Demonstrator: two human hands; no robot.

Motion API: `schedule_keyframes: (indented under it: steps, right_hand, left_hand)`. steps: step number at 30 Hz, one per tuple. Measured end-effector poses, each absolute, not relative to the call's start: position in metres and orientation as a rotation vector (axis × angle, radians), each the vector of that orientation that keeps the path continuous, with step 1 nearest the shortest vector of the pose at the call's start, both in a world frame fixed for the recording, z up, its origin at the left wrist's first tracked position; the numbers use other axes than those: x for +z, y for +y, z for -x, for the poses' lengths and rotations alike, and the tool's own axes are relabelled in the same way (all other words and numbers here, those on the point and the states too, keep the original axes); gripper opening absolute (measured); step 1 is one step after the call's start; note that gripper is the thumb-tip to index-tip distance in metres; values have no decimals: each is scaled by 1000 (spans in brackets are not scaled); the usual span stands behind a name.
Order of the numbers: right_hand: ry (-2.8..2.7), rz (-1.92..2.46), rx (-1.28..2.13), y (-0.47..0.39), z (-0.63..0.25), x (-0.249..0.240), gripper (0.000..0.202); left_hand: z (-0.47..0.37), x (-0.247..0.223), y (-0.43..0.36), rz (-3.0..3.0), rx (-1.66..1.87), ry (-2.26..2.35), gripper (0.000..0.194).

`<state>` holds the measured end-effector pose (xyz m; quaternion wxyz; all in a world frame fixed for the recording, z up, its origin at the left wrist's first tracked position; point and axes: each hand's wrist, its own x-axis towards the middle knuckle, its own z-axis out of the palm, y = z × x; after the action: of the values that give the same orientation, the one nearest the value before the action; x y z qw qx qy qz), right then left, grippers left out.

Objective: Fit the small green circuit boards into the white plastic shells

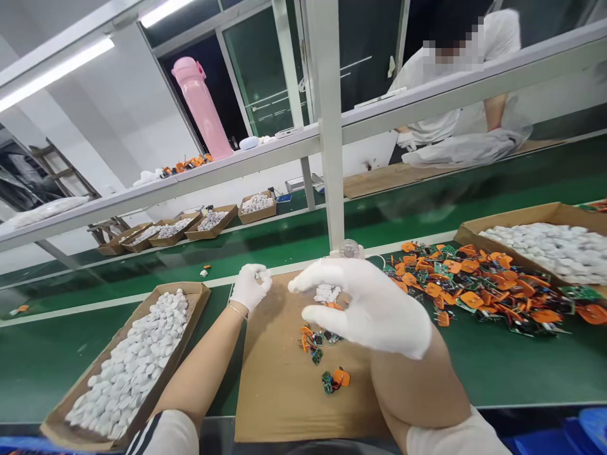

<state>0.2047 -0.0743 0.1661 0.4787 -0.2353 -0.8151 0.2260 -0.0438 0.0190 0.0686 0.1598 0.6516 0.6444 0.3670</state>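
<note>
My left hand (250, 288), in a white glove, is at the far left corner of a brown cardboard sheet (284, 404). Its fingers are curled together, and whatever may be in them is hidden. Above the sheet is my right hand (370, 306), also gloved, with thumb and fingers spread apart and nothing visible between them. Beyond its fingers, small white pieces (327, 292) lie on the cardboard. Nearer to me lie green circuit boards with orange parts: a small group (310, 341) partly covered by my right hand, and a separate one (336, 380).
A cardboard tray (199, 297) of white pieces stands at left. At right are a heap of circuit boards with orange parts (474, 284) and another white-filled tray (467, 230). A white post (331, 126) supports a shelf holding a pink bottle (203, 107). Across the line sits another person (436, 120).
</note>
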Motion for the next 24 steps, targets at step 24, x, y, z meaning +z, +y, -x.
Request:
schedule_keyframes:
  steps: [24]
  right_hand:
    - [-1727, 774, 960, -42, -136, 137, 16]
  left_hand:
    - [26, 104, -40, -1753, 1760, 582, 19]
